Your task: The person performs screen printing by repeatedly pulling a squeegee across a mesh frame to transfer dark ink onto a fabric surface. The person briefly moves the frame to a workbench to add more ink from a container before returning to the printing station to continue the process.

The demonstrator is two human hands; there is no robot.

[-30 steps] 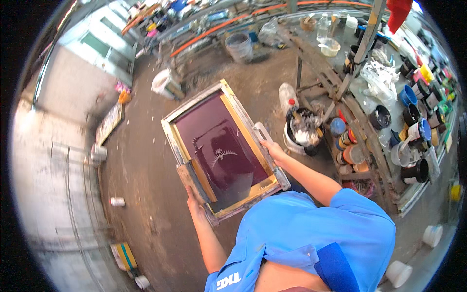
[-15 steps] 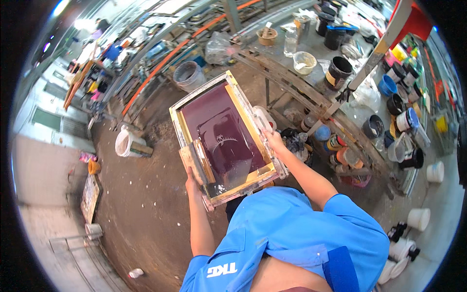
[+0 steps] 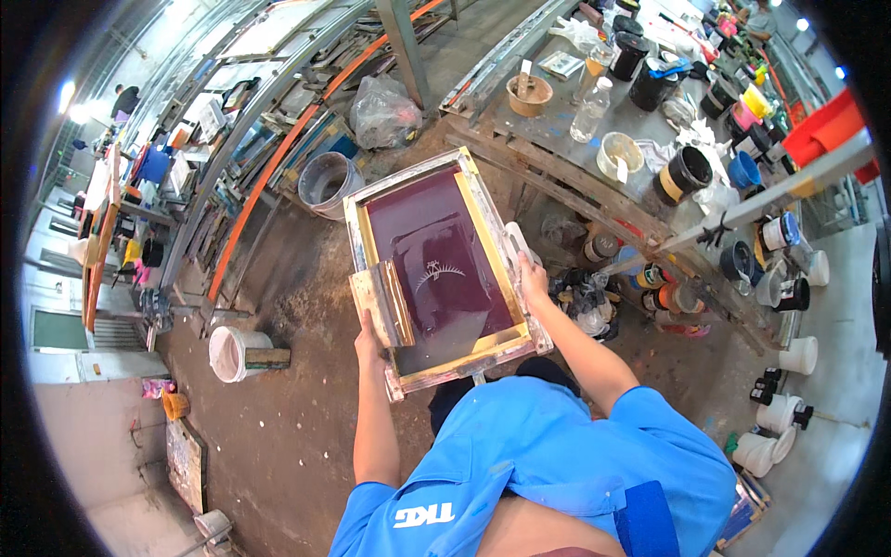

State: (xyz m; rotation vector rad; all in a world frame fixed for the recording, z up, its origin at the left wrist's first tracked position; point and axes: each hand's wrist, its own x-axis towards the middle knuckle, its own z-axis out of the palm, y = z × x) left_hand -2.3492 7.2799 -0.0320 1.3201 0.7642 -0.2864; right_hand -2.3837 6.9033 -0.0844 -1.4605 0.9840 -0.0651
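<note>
Head view: both hands grasp a frame point(image 3: 408, 174), held up off the floor point(image 3: 306, 408) in front of the blue shirt point(image 3: 548, 436). It is stretched with purple mesh point(image 3: 399, 218), and a pale mark point(image 3: 436, 273) shows on it. The left hand point(image 3: 368, 342) grips the left side, where a wooden block point(image 3: 374, 302) lies along the rail and laps over the mesh; the thumb is at the block's outer edge. The right hand point(image 3: 532, 278) is closed on the right side, beside a white handle point(image 3: 515, 243) — whether that is gripped too, I cannot tell. The fingers underneath are hidden.

As I judge it, the step in hand is bearing the frame, with the block pinned against it. Any move from here calls for both hands to go together, the left grip staying firm on the block — and for room past the table point(image 3: 557, 125), whose edge is near the frame's upper right corner.
</note>
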